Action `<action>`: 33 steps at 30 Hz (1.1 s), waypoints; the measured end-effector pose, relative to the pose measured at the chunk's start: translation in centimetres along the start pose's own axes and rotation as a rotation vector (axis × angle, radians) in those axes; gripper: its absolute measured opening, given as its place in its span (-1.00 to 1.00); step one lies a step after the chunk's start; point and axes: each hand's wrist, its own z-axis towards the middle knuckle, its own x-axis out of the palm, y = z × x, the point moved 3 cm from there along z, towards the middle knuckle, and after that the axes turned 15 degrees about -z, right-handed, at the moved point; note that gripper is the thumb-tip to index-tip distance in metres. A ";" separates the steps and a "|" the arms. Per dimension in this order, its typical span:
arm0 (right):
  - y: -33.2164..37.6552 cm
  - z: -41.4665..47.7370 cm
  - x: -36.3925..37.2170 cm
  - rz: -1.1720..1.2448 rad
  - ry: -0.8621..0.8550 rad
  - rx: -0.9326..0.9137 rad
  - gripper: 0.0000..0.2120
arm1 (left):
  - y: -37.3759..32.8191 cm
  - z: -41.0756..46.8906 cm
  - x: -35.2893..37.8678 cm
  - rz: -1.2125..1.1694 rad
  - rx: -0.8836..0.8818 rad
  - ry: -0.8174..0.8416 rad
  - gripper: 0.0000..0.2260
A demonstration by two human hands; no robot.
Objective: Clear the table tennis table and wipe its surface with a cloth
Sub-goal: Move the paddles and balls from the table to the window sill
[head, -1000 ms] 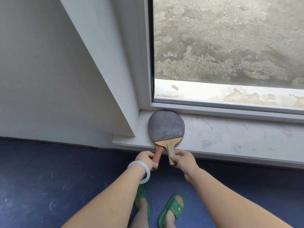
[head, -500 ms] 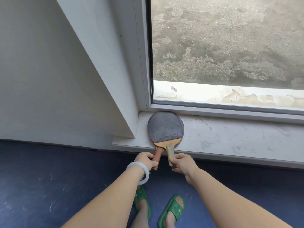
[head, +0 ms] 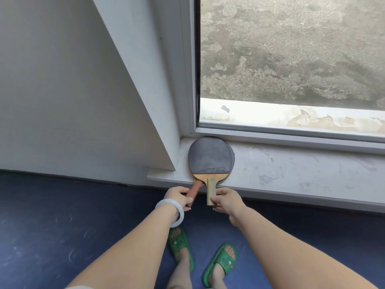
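Left hand (head: 178,197), right hand (head: 227,200) — on paddle handles (head: 210,189)

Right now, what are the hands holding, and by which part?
Two stacked paddles on the windowsill, each by its handle: the left hand grips the reddish handle, the right hand pinches the pale handle.

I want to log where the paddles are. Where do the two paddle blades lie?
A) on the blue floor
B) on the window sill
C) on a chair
B: the paddles lie stacked on the window sill, handles past its edge, held by left hand and right hand.
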 end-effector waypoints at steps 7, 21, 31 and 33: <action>0.4 -0.3 -0.1 0.031 -0.036 -0.006 -0.80 | 1.0 0.3 -0.1 -0.071 0.051 -0.060 -0.65; -0.4 -1.7 -1.6 -0.045 -0.064 -0.034 -0.72 | 0.0 -2.2 -0.7 0.255 0.166 -0.097 -0.69; 2.7 -3.3 -2.8 -0.160 -0.049 -0.173 -0.86 | 0.7 -5.5 -3.0 0.361 0.287 -0.162 -0.78; 3.2 -3.1 -2.1 -0.210 -0.041 -0.218 -0.89 | 1.2 -6.5 -4.0 0.327 0.318 -0.188 -0.79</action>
